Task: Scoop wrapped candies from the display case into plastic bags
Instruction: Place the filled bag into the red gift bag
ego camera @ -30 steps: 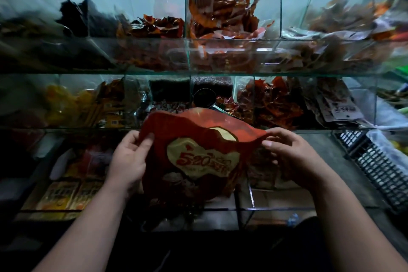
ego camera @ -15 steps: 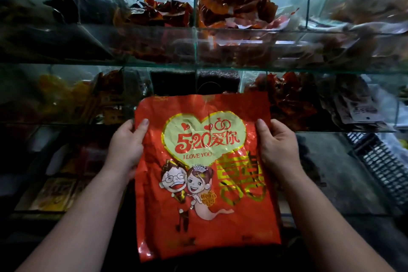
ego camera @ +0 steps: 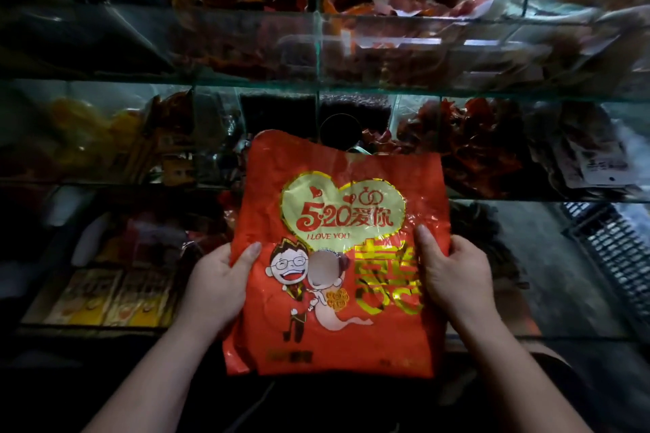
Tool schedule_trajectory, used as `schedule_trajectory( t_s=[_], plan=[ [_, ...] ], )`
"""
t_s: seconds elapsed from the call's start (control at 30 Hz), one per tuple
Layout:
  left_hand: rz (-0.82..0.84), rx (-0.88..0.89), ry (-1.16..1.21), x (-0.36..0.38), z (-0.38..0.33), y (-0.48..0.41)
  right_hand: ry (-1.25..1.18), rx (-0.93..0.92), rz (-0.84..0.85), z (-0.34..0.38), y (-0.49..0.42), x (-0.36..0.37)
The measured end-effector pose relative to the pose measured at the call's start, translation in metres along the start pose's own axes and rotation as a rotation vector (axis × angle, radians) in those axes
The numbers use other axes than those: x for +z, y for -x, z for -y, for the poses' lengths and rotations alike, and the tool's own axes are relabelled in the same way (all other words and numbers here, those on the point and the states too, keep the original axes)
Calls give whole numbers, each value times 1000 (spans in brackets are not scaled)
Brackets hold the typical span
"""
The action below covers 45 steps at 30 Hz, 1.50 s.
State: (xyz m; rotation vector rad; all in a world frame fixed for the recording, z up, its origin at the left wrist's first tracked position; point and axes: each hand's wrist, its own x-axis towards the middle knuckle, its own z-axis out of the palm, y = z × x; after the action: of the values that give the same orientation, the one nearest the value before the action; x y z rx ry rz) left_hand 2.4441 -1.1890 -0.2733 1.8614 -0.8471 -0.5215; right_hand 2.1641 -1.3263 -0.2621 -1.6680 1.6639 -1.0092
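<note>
Whereas 0.5 s ago they gripped near its top, I see the left hand [ego camera: 218, 286] and right hand [ego camera: 453, 278] pinching the flat red printed plastic bag [ego camera: 337, 344] at mid-height.

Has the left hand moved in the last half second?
Yes, downward: the left hand now grips the red bag clearly below the glass shelf edge that its thumb reached before.
</note>
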Motion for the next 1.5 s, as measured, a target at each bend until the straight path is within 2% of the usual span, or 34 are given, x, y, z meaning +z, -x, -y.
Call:
schedule_trajectory(
  t_s=[0.07,0.13,0.27,0.33,0.4,0.47,0.53,0.6,0.67,0.8,1.0,1.1,1.23,1.3,1.4,1.5],
  plan=[
    [-16,-16,3,2,3,0,2,-13,-49,-1,-1,-1],
    [-36,-35,27,5,3,2,-118,0,-15,-2,1,-5],
    [-80,-106,140,1,9,6,-510,172,345,-11,26,-6],
    [-41,-141,229,-2,13,9,-392,131,296,-19,35,-3],
    [96,-178,342,-2,15,17,-268,94,120,-23,34,-3],
    [150,-166,257,1,18,28,-222,95,27,-22,29,-5],
    [14,-138,101,8,24,36,-234,79,35,-19,28,-3],
    [-141,-113,57,12,26,39,-324,86,108,-16,35,0],
    [-223,-84,49,14,22,39,-352,104,164,-20,43,4],
    [-185,8,-32,14,19,39,-192,114,104,-28,53,0],
    [-196,119,-98,5,18,31,-48,83,107,-28,39,-9],
    [-136,77,14,3,21,32,-124,79,119,-30,45,-8],
    [7,-51,299,0,23,37,-456,172,388,-36,36,-22],
    [145,-69,330,-5,25,36,-603,202,460,-34,22,-34],
    [359,-167,280,-10,20,29,-605,158,519,-18,7,-37],
    [430,-311,388,-10,11,19,-581,161,589,-9,1,-31]
  ],
)
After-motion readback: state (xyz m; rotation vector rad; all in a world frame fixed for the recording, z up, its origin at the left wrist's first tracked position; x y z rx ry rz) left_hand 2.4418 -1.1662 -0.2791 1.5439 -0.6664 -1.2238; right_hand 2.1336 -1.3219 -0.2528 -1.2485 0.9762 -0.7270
